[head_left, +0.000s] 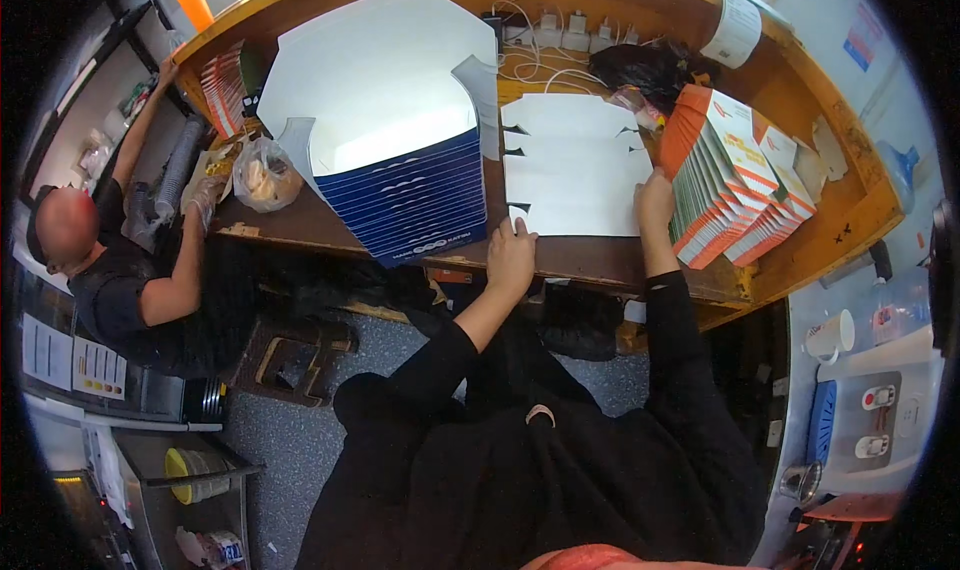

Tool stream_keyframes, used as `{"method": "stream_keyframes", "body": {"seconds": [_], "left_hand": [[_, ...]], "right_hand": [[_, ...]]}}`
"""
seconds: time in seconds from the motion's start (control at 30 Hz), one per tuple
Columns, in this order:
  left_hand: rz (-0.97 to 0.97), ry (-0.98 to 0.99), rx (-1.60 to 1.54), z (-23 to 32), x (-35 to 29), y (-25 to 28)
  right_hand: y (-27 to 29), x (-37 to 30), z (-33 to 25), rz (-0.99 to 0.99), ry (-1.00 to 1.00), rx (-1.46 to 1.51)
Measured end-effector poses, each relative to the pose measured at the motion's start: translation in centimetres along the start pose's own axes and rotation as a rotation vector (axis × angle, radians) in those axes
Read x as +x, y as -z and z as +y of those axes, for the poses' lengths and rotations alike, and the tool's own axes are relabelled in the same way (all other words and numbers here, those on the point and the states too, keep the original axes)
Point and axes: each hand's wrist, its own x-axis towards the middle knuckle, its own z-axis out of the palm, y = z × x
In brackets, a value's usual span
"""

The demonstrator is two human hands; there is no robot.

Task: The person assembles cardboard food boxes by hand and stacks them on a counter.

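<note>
A flat white cardboard box blank (575, 165) with slots and tabs lies on the brown worktop in front of me. The fingers of my left hand (511, 257) are closed at a small tab on its near left corner. My right hand (655, 205) is closed at its right edge, with the fingertips partly hidden. Just left of the blank stands a tall nested stack of blue box trays (405, 195) with white insides and raised lids. Several folded orange, white and green cartons (725, 175) are packed upright to the right of my right hand.
White chargers and cables (575, 35) run along the back, beside a black plastic bag (650, 65). A tied clear bag (265, 175) sits at the left. A co-worker (140, 270) stands there, arms at the shelf. A wooden edge (850, 160) bounds the right side.
</note>
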Motion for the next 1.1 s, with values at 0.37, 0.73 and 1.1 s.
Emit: {"method": "stream_keyframes", "body": {"seconds": [0.37,0.73,1.1], "left_hand": [[0.101,-0.041,0.034,-0.2,-0.4,-0.5],[0.071,-0.006,-0.021,0.5,-0.5,-0.5],[0.147,-0.003,0.027,0.0,-1.0,-0.4]], "right_hand": [[1.0,0.9,-1.6,-0.035,0.036,-0.056],[0.7,1.0,-0.5,-0.101,0.042,-0.038],[-7.1,6.5,6.5,-0.326,0.045,0.381]]}}
